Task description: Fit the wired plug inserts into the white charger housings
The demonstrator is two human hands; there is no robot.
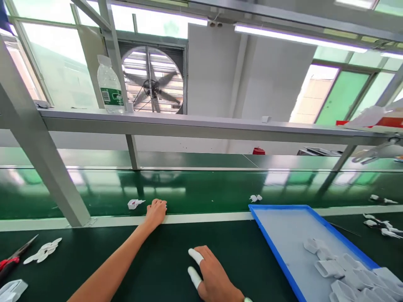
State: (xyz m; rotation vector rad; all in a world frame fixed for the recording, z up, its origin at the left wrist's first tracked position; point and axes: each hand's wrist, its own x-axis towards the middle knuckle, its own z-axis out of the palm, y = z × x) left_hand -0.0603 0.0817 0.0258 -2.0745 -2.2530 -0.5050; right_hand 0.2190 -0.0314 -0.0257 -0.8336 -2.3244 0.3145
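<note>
My left hand (156,213) reaches out over the green conveyor belt (201,188), its fingers curled down. A bit of white shows at its fingertips; whether that is a held part or a finger cover I cannot tell. Just left of it on the belt lies a small white plastic part (135,204). Lower down, my right hand (215,277) hovers over or rests on the dark green table (176,256). Its thumb and forefinger wear white finger cots and are spread apart with nothing between them.
A blue-rimmed tray (273,247) on the right holds several white plastic pieces (349,268). Red-handled scissors (14,258) and flat white parts (43,251) lie at left. More white parts (255,197) sit on the belt. A metal post (47,155) and a shelf (195,123) with a bottle (110,86) stand ahead.
</note>
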